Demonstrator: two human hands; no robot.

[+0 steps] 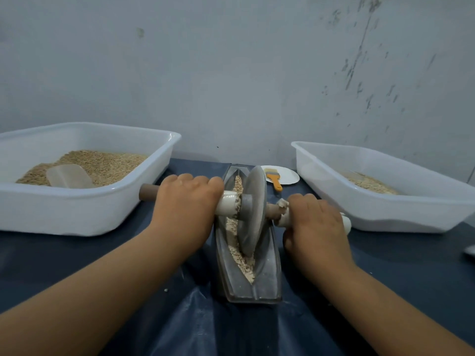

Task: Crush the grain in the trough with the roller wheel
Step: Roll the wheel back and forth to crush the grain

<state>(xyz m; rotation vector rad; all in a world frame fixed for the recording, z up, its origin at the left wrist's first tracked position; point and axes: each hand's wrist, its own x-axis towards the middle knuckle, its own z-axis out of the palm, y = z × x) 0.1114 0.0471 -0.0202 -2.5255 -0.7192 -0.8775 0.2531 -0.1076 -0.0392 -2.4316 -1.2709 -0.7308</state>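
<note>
Down the middle of the counter (77, 258), on dark blue sheeting: a grey boat-shaped trough (248, 253), long axis running near to far, holding pale crushed grain (240, 253) along its groove. Standing upright in that groove, a grey roller wheel (253, 211), tilted a little, on an axle handle (226, 202) crossing left to right. Left hand (185, 201) closed over the handle's left side, right hand (316, 222) closed over its right side. Far left, a white tub (84, 201) heaped with whole grain and a translucent scoop (69, 176). Far right, a second white tub (385, 204) with a thinner layer. Between them, beyond the trough, a white plate (285, 176) carrying an orange-handled brush (274, 179).
</note>
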